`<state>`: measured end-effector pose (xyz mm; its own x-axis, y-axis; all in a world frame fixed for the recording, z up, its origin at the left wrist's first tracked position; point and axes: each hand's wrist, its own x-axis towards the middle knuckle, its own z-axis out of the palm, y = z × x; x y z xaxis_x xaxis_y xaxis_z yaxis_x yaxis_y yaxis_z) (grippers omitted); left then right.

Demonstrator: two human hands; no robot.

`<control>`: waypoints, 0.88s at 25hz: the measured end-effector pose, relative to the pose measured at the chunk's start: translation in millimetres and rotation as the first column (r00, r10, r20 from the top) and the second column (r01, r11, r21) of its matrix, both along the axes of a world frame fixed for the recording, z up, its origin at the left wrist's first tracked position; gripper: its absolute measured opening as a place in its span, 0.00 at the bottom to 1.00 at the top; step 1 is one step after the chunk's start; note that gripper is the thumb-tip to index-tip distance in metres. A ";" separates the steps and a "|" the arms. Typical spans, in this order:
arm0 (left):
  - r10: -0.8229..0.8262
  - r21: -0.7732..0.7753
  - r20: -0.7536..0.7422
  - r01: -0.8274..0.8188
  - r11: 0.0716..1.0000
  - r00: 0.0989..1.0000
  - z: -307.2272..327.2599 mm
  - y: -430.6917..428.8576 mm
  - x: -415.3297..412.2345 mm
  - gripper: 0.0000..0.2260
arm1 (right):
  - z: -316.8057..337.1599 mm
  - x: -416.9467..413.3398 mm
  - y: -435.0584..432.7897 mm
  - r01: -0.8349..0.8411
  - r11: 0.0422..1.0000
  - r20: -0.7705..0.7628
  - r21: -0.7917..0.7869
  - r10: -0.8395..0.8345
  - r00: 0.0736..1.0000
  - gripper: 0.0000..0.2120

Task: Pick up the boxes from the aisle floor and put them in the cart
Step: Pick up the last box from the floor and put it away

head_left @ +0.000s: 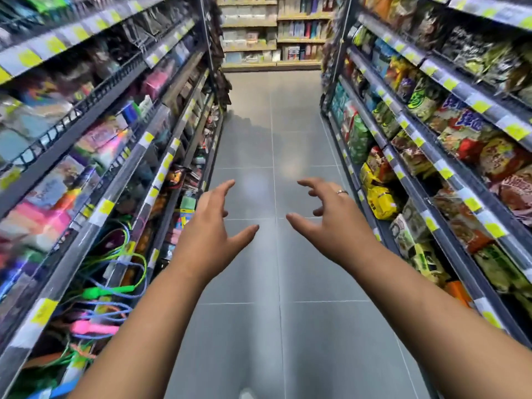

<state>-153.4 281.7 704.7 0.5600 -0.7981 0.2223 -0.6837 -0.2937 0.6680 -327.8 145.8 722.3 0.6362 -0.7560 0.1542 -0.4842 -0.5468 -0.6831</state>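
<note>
Grey aisle floor (259, 125) shows no box. Grips of left hand (213, 223) and right hand (331, 223) spread, empty. Best locate a box first.

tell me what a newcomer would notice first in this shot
The left hand and right hand reach forward mid-frame, both empty and spread over the grey tiled floor. Bright snack packets crowd the shelves on the right, and neon skipping ropes hang at lower left. No box or cart is in view.

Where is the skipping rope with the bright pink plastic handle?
Head view: the pink-handled rope hangs low on the left-hand shelving, just below the green-handled rope, beside the left forearm.
</note>
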 end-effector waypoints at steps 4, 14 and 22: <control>-0.097 0.040 -0.024 0.098 0.994 0.995 1.5 -80.2 57.9 0.37 | -0.3 48.8 -64.5 0.082 0.997 -0.024 0.005 -0.081 0.996 0.28; -0.105 0.099 0.060 0.099 0.990 0.993 -12.5 -305.4 168.4 0.38 | -12.3 159.7 -292.0 0.058 0.998 -0.012 0.040 -0.057 0.998 0.28; -0.087 0.123 0.027 0.083 0.989 0.996 -24.6 -446.4 243.0 0.38 | -36.0 247.7 -442.4 0.029 0.995 -0.045 0.100 -0.025 0.999 0.29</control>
